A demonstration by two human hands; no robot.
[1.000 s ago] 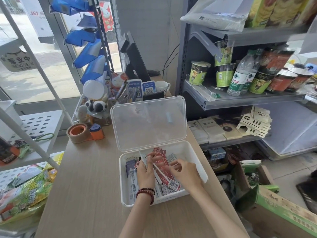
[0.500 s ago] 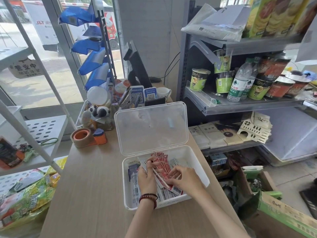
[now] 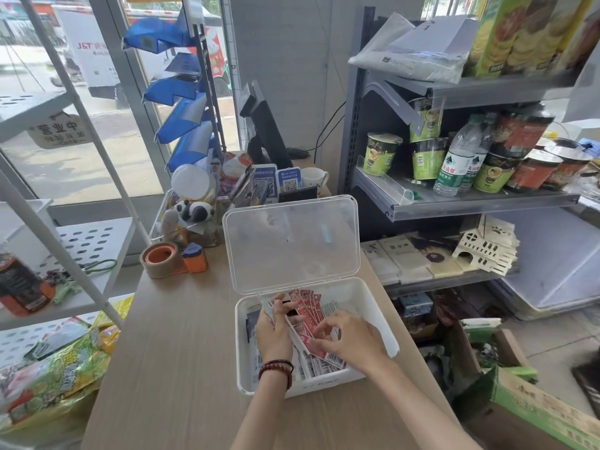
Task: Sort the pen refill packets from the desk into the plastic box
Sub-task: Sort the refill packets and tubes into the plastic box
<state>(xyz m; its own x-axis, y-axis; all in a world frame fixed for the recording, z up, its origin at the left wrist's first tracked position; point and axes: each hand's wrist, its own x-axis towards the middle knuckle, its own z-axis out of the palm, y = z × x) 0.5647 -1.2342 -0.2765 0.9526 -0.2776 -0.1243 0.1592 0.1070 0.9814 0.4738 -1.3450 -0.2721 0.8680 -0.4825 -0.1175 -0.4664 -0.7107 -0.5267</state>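
Desk (image 3: 181,352) is the biggest surface, with the plastic box (image 3: 242,368) sitting on its right part and the person's edge just in front of the box. The box lid (image 3: 292,241) is hinged up at the back of the box and stands open. A grey shelf unit (image 3: 454,203) holding cup noodles and water bottles is right of the box. A clear organizer (image 3: 181,222) of small toys and cards is behind-left of the box, and a tape dispenser (image 3: 168,259) is left of the box on the desk. Every one of the pen refill packets (image 3: 311,368) that can be seen lies in the box. White barcode ones lie flat along the box's front and left, and the red packets (image 3: 308,306) are fanned across the middle. The far right of the box floor shows bare. Judged late stage: transfer looks done, and only squaring the packets into neat rows is left. Left hand (image 3: 274,332) is inside the box at its left, fingers curled round a bunch of pen refill packets. Right hand (image 3: 354,339) is over the box's right half, thumb and fingertips closed on the edge of the red packets, apparently pinching.
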